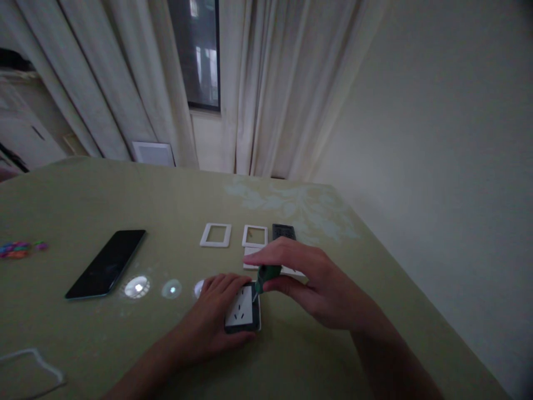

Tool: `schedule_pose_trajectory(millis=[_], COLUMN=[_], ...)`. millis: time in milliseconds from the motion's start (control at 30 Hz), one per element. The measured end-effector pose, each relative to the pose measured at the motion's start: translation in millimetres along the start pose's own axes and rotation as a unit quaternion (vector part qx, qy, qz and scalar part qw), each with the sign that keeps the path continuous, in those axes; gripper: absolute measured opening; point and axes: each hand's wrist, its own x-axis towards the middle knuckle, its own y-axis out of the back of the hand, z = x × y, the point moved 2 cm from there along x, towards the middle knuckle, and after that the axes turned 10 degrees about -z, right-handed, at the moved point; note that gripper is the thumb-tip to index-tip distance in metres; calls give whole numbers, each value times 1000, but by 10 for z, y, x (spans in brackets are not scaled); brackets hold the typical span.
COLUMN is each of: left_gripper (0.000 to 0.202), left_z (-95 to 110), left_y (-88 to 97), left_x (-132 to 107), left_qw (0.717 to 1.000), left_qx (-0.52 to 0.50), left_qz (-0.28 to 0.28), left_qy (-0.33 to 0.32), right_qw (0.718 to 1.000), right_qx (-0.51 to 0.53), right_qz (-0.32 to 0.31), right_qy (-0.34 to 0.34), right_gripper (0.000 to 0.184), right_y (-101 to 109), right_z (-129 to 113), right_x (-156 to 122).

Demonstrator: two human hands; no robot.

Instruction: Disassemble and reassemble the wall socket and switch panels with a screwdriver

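A wall socket [240, 310] with a white face and dark border lies at the front middle of the table. My left hand [214, 316] grips it from the left, fingers over the far edge and thumb along the near edge. In my right hand [310, 280] is a small screwdriver [266, 273] with a green handle, closed between thumb and fingers. Its shaft slants down to the right side of the socket's dark border. Whether the tip sits in a screw is too small to tell. Behind my right hand, white plates [251, 261] are partly hidden.
Two white square frames [203, 235] [255, 228] and a dark plate [283, 230] lie beyond my hands. To the left are a black tablet [107, 264], colourful small pieces [19, 249] and a white cord [39, 358]. A wall [449, 166] borders the right edge.
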Motion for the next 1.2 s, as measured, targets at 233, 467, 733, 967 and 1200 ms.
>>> schedule_pose_trajectory(millis=[233, 467, 733, 967, 1200], left_gripper=[74, 84, 77, 85, 60], left_z=[23, 12, 26, 171, -318], left_y=[12, -1, 53, -78, 200], left_x=[-10, -18, 9, -11, 42], left_qw=[1000, 1000, 1000, 999, 986], left_qx=[-6, -3, -8, 6, 66], left_qz=[7, 1, -21, -25, 81], left_qy=[-2, 5, 13, 25, 128], right_qw=[990, 999, 998, 962, 845], right_qx=[-101, -1, -20, 76, 301], right_qz=[83, -8, 59, 255, 406], right_qy=[-52, -38, -24, -61, -177], right_gripper=[27, 47, 28, 34, 42], right_y=[-159, -25, -52, 214, -149], right_z=[-74, -33, -36, 159, 762], right_x=[46, -4, -13, -181, -608])
